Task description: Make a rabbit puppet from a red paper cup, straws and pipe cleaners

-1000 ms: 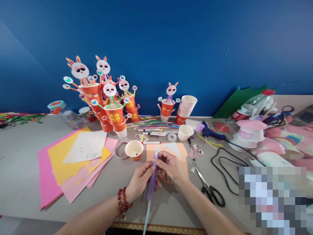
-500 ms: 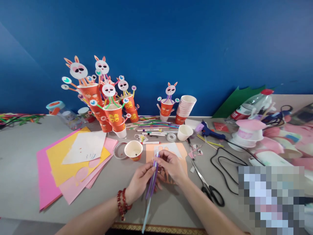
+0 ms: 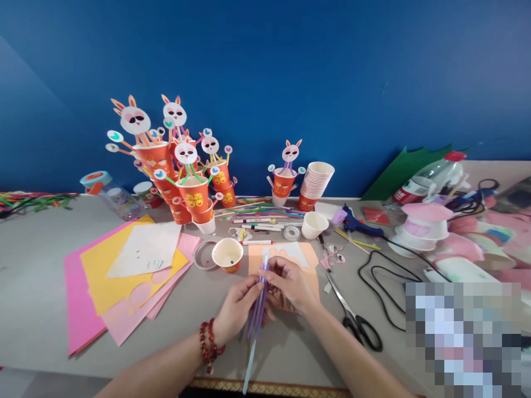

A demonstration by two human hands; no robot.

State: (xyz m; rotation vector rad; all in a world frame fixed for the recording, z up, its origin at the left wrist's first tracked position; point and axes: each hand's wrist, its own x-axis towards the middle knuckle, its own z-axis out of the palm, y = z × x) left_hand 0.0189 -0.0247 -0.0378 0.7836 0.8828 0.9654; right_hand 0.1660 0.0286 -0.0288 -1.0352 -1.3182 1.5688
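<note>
Thin straws are held between my two hands above the table front: a long light-blue straw (image 3: 249,362) and some purple straws (image 3: 261,310) bunched beside it. My left hand (image 3: 237,304), with red beads at the wrist, pinches the bunch around its middle. Near the top end, my right hand (image 3: 290,284) has its thumb and fingers closed on the same straws. Fingers hide part of the bunch. Under the hands lies an orange paper sheet (image 3: 256,255) with cut-out holes. Just beyond the left hand stands an open paper cup (image 3: 227,266).
Rabbit-faced red cups (image 3: 194,200) stand at back left, with stacked cups (image 3: 317,179) at the back. Coloured paper (image 3: 87,265) lies left. Scissors (image 3: 360,326), a blue glue gun (image 3: 360,224) and its black cord (image 3: 371,287) are right. A white cup (image 3: 314,225) stands behind the orange sheet.
My right fingers have shifted slightly at the top of the straws, and the light-blue straw's lower end has swung a little to the right. Both hands keep their grip.
</note>
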